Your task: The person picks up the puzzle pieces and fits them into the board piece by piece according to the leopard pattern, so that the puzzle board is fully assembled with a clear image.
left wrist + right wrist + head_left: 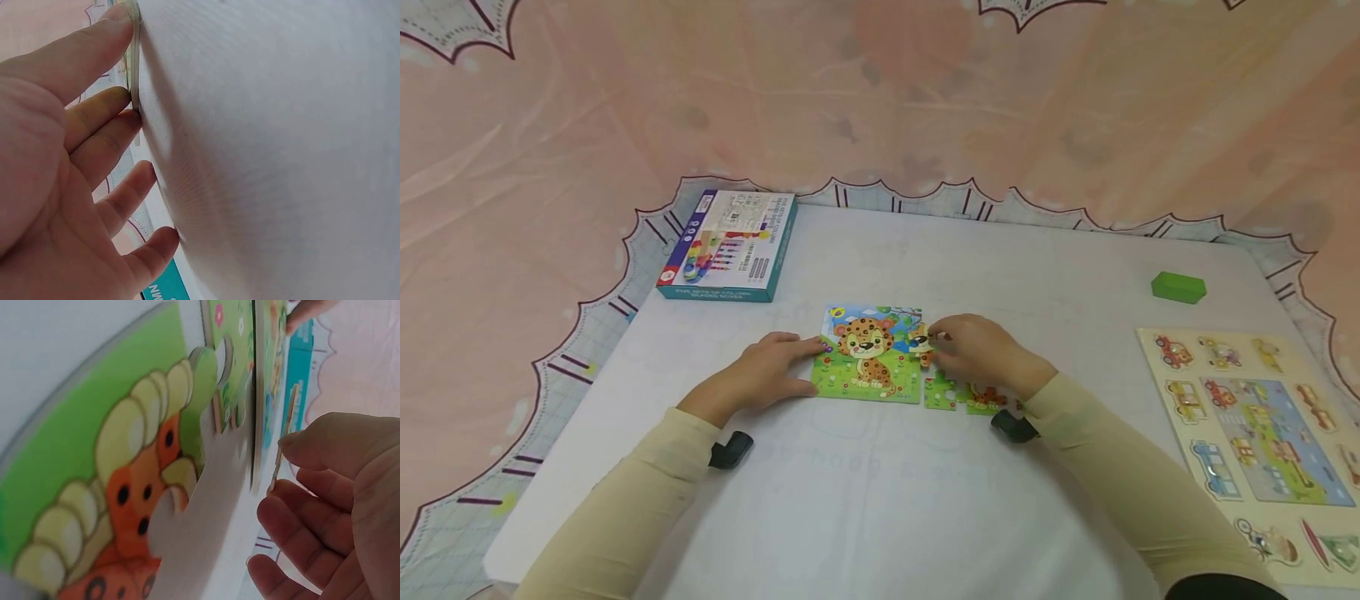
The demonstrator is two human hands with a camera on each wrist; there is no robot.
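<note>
A square board with a leopard cub picture (868,354) lies flat on the white table. My left hand (760,371) rests beside its left edge, and the thumb and fingertips touch that edge in the left wrist view. Thumb and fingers of my right hand (981,350) pinch a thin jigsaw piece (919,340) at the board's right edge. In the right wrist view this piece (286,434) stands edge-on, raised off the table. Below that hand lie a green jigsaw piece (938,393) and a piece with orange spotted paws (134,450); the right hand partly hides others.
A teal-edged box (730,246) lies at the back left of the table. Toward the back right sits a green block (1178,287). A vehicle puzzle board (1165,400) lies along the right side. Patterned cloth (880,100) hangs behind the table.
</note>
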